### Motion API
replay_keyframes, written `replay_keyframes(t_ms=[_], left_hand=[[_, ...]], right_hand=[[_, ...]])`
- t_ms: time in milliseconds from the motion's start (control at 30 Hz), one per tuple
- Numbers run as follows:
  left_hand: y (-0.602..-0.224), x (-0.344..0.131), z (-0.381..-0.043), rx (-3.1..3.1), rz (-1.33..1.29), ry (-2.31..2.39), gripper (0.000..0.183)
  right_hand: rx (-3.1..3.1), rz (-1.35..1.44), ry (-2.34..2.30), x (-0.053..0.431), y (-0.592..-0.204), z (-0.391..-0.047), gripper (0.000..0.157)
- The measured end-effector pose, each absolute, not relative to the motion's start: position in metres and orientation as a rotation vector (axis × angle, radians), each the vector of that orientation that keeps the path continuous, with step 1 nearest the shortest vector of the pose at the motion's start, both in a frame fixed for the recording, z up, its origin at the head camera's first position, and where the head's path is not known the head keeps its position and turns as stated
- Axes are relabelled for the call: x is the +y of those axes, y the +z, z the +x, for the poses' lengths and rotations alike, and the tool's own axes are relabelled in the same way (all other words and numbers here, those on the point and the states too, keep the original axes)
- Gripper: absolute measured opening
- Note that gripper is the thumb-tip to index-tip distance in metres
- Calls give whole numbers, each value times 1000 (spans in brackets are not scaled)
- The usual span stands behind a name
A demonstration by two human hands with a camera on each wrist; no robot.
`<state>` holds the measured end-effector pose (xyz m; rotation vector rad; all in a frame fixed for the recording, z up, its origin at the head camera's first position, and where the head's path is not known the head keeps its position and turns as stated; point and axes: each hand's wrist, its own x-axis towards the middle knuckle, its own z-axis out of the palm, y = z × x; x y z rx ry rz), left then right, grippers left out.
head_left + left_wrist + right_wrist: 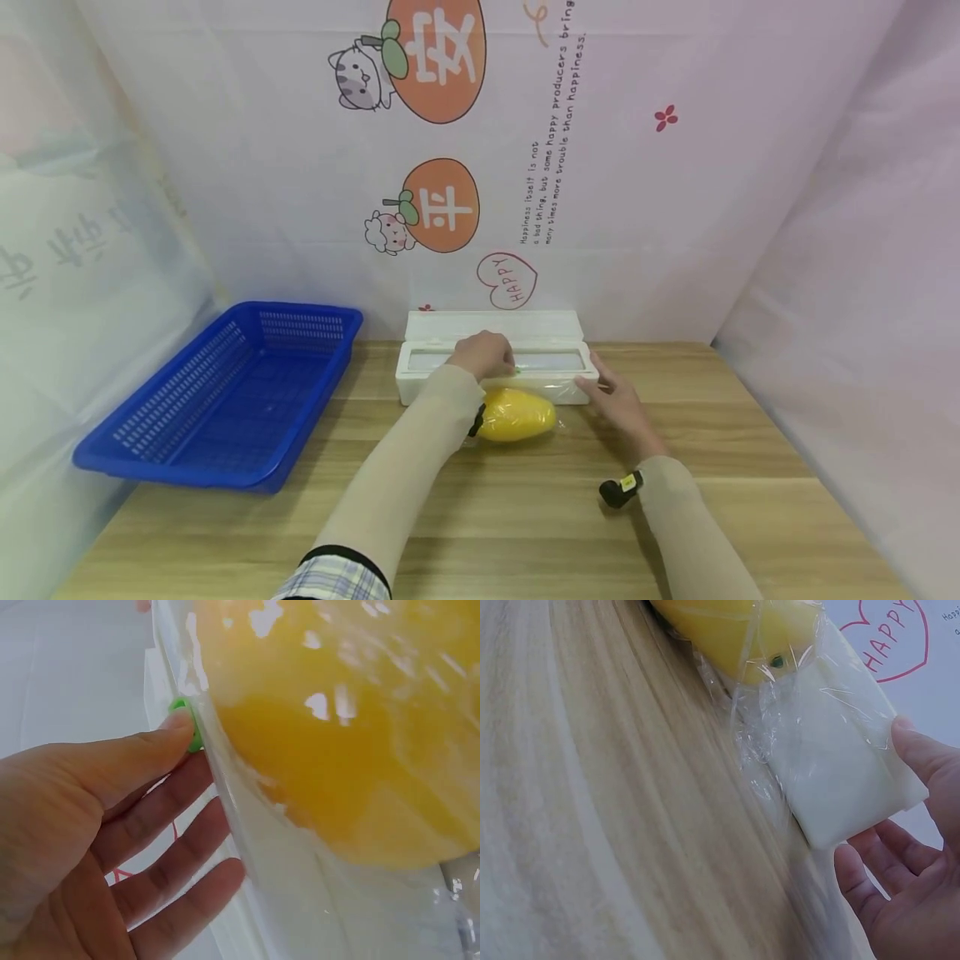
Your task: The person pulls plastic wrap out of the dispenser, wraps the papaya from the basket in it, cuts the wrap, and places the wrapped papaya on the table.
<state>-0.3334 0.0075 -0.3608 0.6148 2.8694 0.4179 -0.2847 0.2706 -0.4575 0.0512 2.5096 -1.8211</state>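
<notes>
A long white cling film box point(420, 385) stands at the back of the table with its lid point(495, 323) raised. My left hand point(483, 354) reaches over it. Between thumb and forefinger, that hand pinches a small green slide cutter point(196, 742) on the box's edge. My right hand point(618, 408) grips the right end of the box, thumb on one side and fingers on the other. In front of the box lies a yellow fruit point(517, 415) under clear cling film point(757, 727), which runs up to the box. My left wrist partly hides the fruit's left end.
A blue plastic basket point(273, 475) stands at the left of the wooden table point(525, 525). Printed white sheeting point(637, 233) hangs close behind the box and along both sides.
</notes>
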Motion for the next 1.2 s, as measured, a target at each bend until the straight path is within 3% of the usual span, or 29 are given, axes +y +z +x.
replay_keyframes(t_ms=[933,1200], left_hand=[[-366,-30,-327,2946,682,418,10],[-365,-65,-324,2971,652,378,9]], right_hand=[[2522,-4,-1824,271,-458,-284,74],[2570,-40,-1812,269,-463,-286,76]])
